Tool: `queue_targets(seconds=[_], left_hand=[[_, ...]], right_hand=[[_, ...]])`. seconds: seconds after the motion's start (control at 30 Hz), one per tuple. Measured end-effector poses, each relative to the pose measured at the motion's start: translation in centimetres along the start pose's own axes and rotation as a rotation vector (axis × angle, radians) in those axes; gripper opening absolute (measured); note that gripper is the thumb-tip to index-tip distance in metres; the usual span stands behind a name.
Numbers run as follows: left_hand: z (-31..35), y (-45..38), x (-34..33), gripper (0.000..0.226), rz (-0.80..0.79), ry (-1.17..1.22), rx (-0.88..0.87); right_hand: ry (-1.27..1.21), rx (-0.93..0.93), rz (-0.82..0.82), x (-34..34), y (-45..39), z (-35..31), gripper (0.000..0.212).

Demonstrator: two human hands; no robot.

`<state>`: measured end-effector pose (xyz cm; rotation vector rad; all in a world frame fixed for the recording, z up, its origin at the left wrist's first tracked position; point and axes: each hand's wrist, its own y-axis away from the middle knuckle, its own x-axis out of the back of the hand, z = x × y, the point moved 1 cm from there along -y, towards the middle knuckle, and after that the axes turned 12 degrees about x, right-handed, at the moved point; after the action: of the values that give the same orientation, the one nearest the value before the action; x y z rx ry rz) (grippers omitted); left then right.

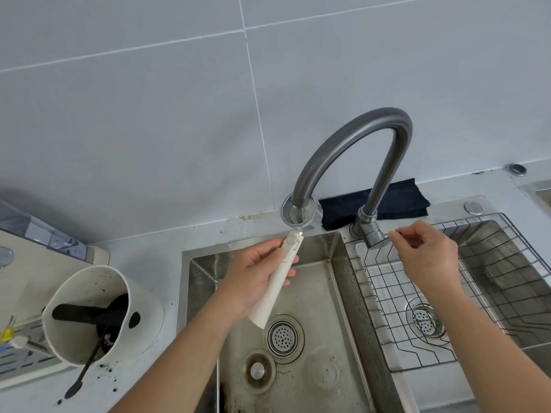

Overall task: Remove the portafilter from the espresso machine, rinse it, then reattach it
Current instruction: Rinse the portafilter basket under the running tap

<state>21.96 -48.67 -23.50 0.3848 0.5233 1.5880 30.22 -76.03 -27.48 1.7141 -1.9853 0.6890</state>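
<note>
Gripping the portafilter's cream handle (275, 281), the left hand (253, 281) holds it tilted, its basket end (301, 214) raised directly beneath the faucet spout (348, 147); the right hand (426, 251), fingers loosely curled on nothing, sits just beside the faucet lever (374, 235).

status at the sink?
Left hand gripping portafilter by its handle, basket end up under faucet spout. Right hand at faucet lever, fingers loosely curled. No water seen. Sink clear below.

Grey countertop (143, 248) (coffee-speckled) bears white knock box (101, 311), dark cloth (396, 201).
</note>
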Motion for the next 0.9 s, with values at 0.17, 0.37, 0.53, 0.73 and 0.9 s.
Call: queue_targets(seconds=[0.17,0.37,0.53,0.73,0.9], left_hand=[[0.3,0.3,0.2,0.026,-0.038,-0.075,0.036],[0.7,0.4,0.4,0.023,-0.073,-0.217,0.154],[1.4,0.1,1.4,0.018,-0.072,-0.378,0.239],[2.6,-0.4,3.4,0.020,0.008,-0.651,0.227],[3.7,-0.6,4.5,0.022,0.102,-0.905,0.103]], right_hand=[[-0.003,0.001,0.000,0.0,0.0,-0.1,0.015],[0.004,0.003,-0.004,0.1,0.0,-0.3,0.014],[0.008,-0.001,-0.003,0.0,0.0,-0.1,0.014],[0.002,-0.008,0.007,0.0,0.0,-0.2,0.014],[-0.003,-0.014,0.004,0.0,0.1,-0.2,0.014]])
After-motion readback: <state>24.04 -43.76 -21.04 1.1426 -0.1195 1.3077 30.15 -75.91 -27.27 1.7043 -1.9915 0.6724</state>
